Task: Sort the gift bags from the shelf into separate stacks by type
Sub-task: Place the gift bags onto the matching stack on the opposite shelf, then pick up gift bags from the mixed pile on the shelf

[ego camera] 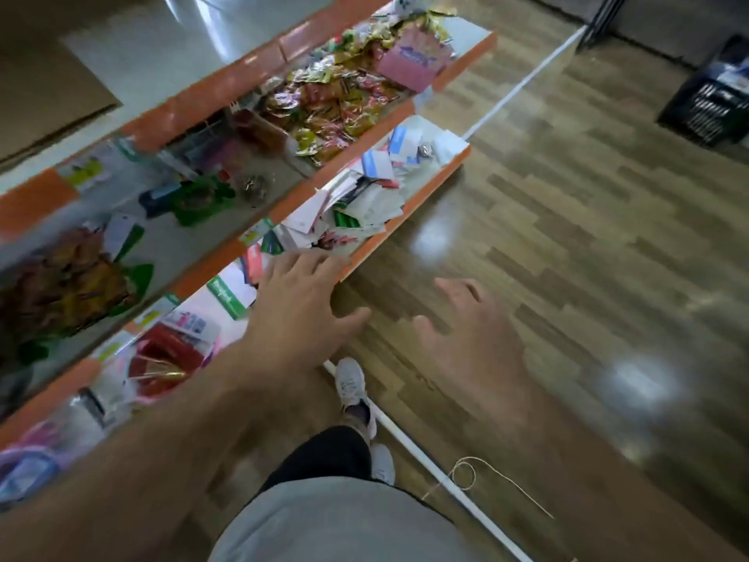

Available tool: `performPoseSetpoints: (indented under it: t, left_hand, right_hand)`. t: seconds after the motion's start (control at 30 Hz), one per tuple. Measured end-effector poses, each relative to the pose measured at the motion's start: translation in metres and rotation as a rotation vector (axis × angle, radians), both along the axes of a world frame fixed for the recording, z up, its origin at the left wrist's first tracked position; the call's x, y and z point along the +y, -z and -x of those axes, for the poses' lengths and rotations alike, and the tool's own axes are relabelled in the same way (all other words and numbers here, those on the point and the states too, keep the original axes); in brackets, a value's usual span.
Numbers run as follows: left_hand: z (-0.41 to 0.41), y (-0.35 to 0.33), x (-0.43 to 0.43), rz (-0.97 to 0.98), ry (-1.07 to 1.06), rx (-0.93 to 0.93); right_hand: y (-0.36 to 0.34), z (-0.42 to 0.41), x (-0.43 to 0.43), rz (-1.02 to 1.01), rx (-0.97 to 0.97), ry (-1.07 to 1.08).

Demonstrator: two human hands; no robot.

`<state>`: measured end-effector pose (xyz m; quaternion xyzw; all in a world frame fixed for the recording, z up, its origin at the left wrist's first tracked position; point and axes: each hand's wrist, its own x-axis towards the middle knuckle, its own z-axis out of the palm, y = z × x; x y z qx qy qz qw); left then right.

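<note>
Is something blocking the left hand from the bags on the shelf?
Nothing visible does. The left hand is open over the shelf's orange edge, with the bags heaped just beyond its fingers.

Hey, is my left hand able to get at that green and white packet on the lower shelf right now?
Probably yes: the left hand is open, right beside the green and white packet, nothing covering it.

No text can be read anywhere. The green-and-white packet (227, 296) just left of the left hand (302, 306) carries white lettering, and the pink bag (409, 62) far beyond it has blue script; both are too blurred to make out.
</note>
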<state>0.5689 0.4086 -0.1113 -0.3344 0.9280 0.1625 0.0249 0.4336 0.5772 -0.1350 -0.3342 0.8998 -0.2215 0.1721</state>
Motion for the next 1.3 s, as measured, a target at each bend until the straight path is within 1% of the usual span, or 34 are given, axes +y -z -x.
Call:
performPoseSetpoints:
  t: [0.2,0.3,0.37,0.53,0.67,0.8,0.9,1.07,1.3]
  left_hand:
    - [0.109,0.016,-0.026,0.004,0.122,0.055]
    - [0.173,0.022,-0.052,-0.003,0.187,0.081]
    - [0.217,0.021,-0.073,-0.019,0.224,0.091]
    - [0.306,0.009,-0.115,-0.008,0.273,0.140]
    - [0.357,0.004,-0.143,0.015,0.284,0.166]
    - [0.399,-0.001,-0.170,0.059,0.232,0.201]
    - [0.428,-0.003,-0.190,0.091,0.170,0.181]
    - [0.474,-0.011,-0.219,0.169,-0.044,0.181]
    - [0.518,-0.052,-0.243,0.233,-0.393,0.184]
  right_hand:
    - [0.001,0.085,-0.012,-0.016,0.009,0.125]
    - [-0.001,0.136,-0.032,-0.034,0.003,0.176]
    - [-0.003,0.172,-0.049,-0.046,0.035,0.208]
    - [-0.017,0.251,-0.092,-0.041,0.091,0.250]
    - [-0.027,0.301,-0.125,-0.010,0.106,0.230]
    - [-0.033,0.356,-0.162,0.029,0.104,0.156]
    - [-0.033,0.402,-0.192,0.073,0.104,0.097]
    - [-0.036,0.479,-0.248,0.134,0.080,-0.095]
    - [-0.072,0.565,-0.326,0.197,0.097,-0.421]
